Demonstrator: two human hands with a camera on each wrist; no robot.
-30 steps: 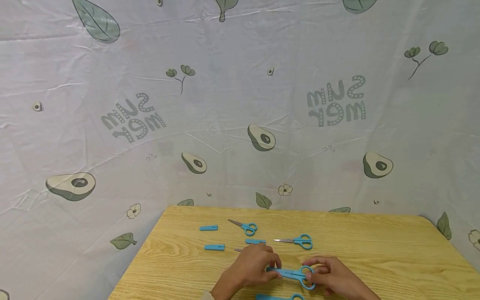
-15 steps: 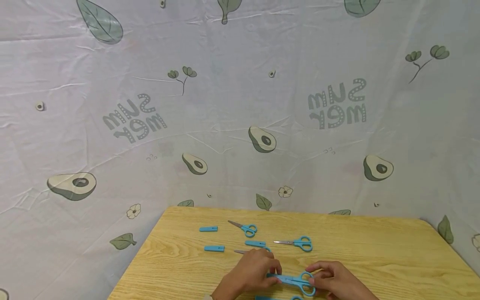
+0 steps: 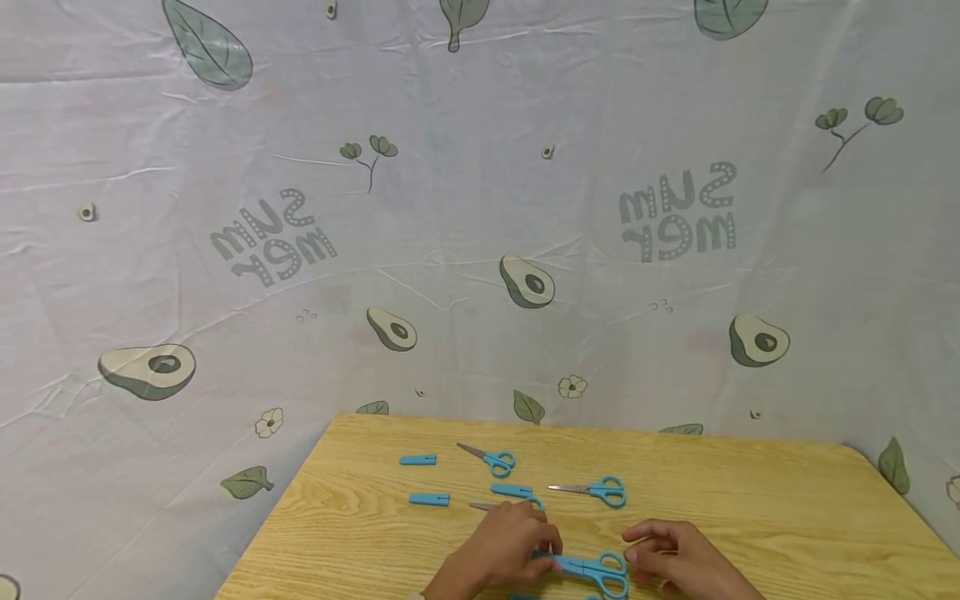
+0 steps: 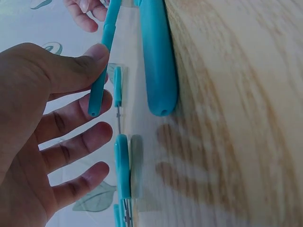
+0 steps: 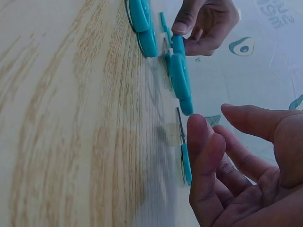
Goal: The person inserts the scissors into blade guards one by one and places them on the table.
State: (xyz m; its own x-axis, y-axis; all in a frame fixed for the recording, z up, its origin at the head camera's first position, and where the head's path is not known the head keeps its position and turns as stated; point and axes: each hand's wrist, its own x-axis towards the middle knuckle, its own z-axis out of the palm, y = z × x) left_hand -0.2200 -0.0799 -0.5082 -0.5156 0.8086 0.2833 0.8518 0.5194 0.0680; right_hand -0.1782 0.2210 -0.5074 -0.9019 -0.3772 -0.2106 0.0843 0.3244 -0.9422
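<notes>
My left hand [image 3: 504,540] pinches a pair of blue scissors [image 3: 603,571] by the blue blade cover over its blades, thumb against fingertips. In the left wrist view the cover [image 4: 97,94] sits between thumb and index finger, the other fingers spread. The handle loops point right, towards my right hand [image 3: 681,557]. Loosely bent, that hand holds nothing and hovers just beside the loops, apart from them in the right wrist view. Another pair of covered scissors [image 4: 158,61] lies on the table nearer me, mostly cut off in the head view.
Uncovered scissors lie beyond my hands: one pair at the back [image 3: 495,460], one to the right [image 3: 606,492], and one partly behind my left hand [image 3: 536,502]. Loose blue covers [image 3: 417,460] lie left and middle on the wooden table [image 3: 720,483]. A patterned curtain [image 3: 450,208] hangs behind.
My right hand has let go of the scissors' handle loops and moved slightly right. The left hand keeps its pinch on the cover. The view has tipped up slightly.
</notes>
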